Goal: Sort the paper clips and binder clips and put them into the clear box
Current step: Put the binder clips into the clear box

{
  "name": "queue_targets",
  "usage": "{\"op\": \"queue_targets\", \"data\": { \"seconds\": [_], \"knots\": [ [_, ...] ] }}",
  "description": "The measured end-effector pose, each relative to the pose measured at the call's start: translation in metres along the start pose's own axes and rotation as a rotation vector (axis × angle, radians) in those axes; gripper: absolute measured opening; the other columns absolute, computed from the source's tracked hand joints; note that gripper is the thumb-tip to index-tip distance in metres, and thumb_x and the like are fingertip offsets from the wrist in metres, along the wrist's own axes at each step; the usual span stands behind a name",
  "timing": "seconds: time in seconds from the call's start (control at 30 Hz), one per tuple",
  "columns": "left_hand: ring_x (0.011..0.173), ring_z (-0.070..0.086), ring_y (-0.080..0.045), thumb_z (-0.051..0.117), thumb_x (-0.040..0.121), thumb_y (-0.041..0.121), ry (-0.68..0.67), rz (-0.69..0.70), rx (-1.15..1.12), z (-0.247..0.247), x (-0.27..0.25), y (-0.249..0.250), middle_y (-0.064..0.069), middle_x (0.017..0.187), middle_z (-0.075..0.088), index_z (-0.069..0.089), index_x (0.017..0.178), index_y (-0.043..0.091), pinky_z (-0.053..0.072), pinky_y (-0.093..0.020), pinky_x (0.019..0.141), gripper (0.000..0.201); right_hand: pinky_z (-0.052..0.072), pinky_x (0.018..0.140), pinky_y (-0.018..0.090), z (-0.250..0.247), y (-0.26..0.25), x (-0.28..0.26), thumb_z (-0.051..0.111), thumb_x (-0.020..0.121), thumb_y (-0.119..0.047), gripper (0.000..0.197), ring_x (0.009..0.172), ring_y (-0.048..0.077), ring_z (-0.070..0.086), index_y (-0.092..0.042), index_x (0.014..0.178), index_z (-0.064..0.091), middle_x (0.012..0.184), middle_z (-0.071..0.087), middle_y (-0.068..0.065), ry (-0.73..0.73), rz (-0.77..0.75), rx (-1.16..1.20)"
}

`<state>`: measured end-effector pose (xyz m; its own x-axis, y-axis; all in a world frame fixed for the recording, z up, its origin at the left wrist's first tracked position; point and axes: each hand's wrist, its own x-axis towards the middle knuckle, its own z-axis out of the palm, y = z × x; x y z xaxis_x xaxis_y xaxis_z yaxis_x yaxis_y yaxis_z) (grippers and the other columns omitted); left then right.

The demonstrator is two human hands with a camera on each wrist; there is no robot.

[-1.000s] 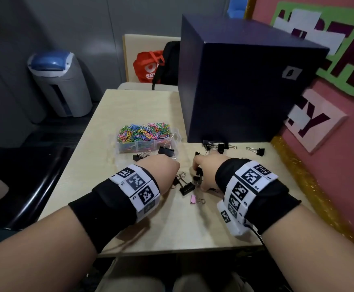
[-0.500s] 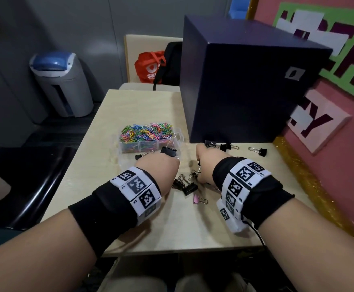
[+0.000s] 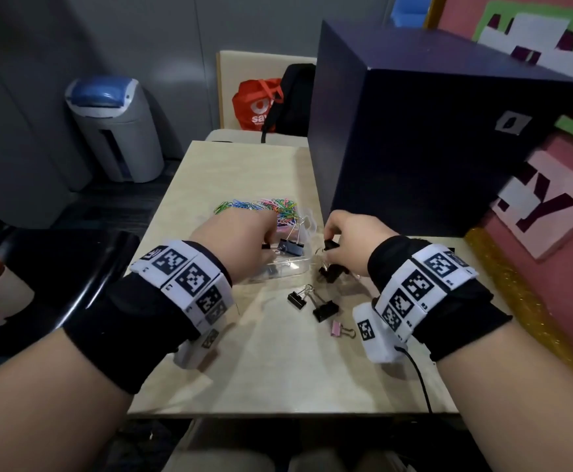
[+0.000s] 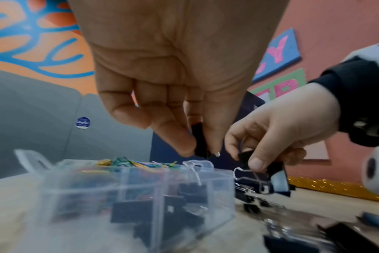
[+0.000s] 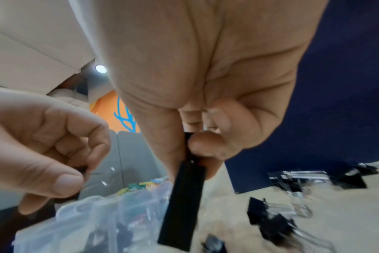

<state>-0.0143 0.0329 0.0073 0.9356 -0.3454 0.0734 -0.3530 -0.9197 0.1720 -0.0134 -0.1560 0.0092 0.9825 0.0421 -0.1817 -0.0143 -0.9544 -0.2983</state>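
A clear box (image 3: 298, 267) (image 4: 141, 191) (image 5: 93, 214) sits mid-table, its far section heaped with coloured paper clips (image 3: 261, 207), its near section holding black binder clips (image 3: 290, 247). My left hand (image 3: 244, 243) (image 4: 197, 149) hovers over the box and pinches a small black binder clip (image 4: 200, 142). Just right of the box, my right hand (image 3: 349, 247) (image 5: 190, 154) holds black binder clips (image 5: 184, 205) (image 4: 262, 181) (image 3: 331, 246). On the table in front lie two black binder clips (image 3: 312, 301) and a pink one (image 3: 341, 330).
A big dark blue box (image 3: 431, 137) stands at the back right, with more binder clips (image 5: 314, 179) at its foot. A pink wall (image 3: 567, 301) runs along the right. The table's near edge (image 3: 278, 412) lies under my wrists. A bin (image 3: 114, 127) stands on the floor, left.
Both hands have risen from the loose clips and moved forward. The left now hangs over the box with a clip, and the right has lifted clips up beside the box.
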Motion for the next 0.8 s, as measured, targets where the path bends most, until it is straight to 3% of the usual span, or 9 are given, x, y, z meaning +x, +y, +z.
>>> {"op": "queue_targets", "data": {
  "seconds": [0.2, 0.33, 0.47, 0.57, 0.67, 0.8],
  "knots": [
    [0.078, 0.051, -0.022, 0.062, 0.087, 0.026, 0.091, -0.134, -0.017, 0.001, 0.007, -0.022, 0.002, 0.079, 0.056, 0.057, 0.096, 0.020, 0.036, -0.028, 0.066, 0.012, 0.056, 0.071, 0.035, -0.001, -0.019, 0.003, 0.064, 0.086, -0.024, 0.019, 0.081, 0.023, 0.067, -0.020, 0.102, 0.053, 0.095, 0.063, 0.004, 0.184, -0.058, 0.342],
    [0.092, 0.059, -0.027, 0.059, 0.087, 0.025, 0.038, -0.169, -0.004, 0.005, 0.005, -0.027, -0.003, 0.096, 0.067, 0.058, 0.105, 0.020, 0.045, -0.030, 0.074, 0.018, 0.058, 0.080, 0.036, 0.009, -0.031, 0.007, 0.067, 0.086, -0.027, 0.023, 0.083, 0.018, 0.069, -0.026, 0.106, 0.055, 0.097, 0.068, 0.001, 0.202, -0.092, 0.464],
    [0.096, 0.059, -0.026, 0.055, 0.088, 0.026, 0.020, -0.118, 0.013, 0.005, -0.002, -0.018, -0.002, 0.098, 0.059, 0.058, 0.106, 0.022, 0.046, -0.033, 0.079, 0.019, 0.051, 0.092, 0.034, 0.009, -0.029, 0.008, 0.061, 0.090, -0.033, 0.037, 0.104, 0.018, 0.060, -0.023, 0.125, 0.053, 0.115, 0.062, -0.002, 0.171, -0.076, 0.308],
    [0.095, 0.061, -0.022, 0.054, 0.089, 0.028, -0.073, 0.003, 0.038, 0.006, -0.010, -0.001, 0.002, 0.092, 0.063, 0.062, 0.103, 0.024, 0.047, -0.031, 0.076, 0.017, 0.050, 0.087, 0.032, 0.003, -0.016, 0.009, 0.055, 0.092, -0.028, 0.034, 0.105, 0.023, 0.059, -0.018, 0.125, 0.052, 0.121, 0.058, 0.006, 0.137, 0.024, 0.089],
    [0.101, 0.061, -0.017, 0.058, 0.088, 0.028, -0.249, 0.121, 0.094, 0.012, -0.016, 0.015, 0.006, 0.106, 0.066, 0.063, 0.112, 0.031, 0.049, -0.029, 0.079, 0.025, 0.052, 0.091, 0.037, 0.002, -0.005, 0.005, 0.054, 0.091, -0.020, 0.040, 0.109, 0.027, 0.058, -0.015, 0.130, 0.050, 0.126, 0.054, 0.010, -0.043, 0.122, -0.162],
    [0.105, 0.058, -0.022, 0.060, 0.086, 0.017, -0.433, 0.187, 0.207, 0.024, -0.017, 0.025, 0.002, 0.114, 0.061, 0.052, 0.128, 0.033, 0.044, -0.029, 0.071, 0.045, 0.051, 0.094, 0.035, 0.012, 0.001, -0.001, 0.053, 0.089, -0.011, 0.056, 0.116, 0.028, 0.054, -0.024, 0.142, 0.040, 0.137, 0.041, 0.010, -0.261, 0.079, -0.356]
  ]
}}
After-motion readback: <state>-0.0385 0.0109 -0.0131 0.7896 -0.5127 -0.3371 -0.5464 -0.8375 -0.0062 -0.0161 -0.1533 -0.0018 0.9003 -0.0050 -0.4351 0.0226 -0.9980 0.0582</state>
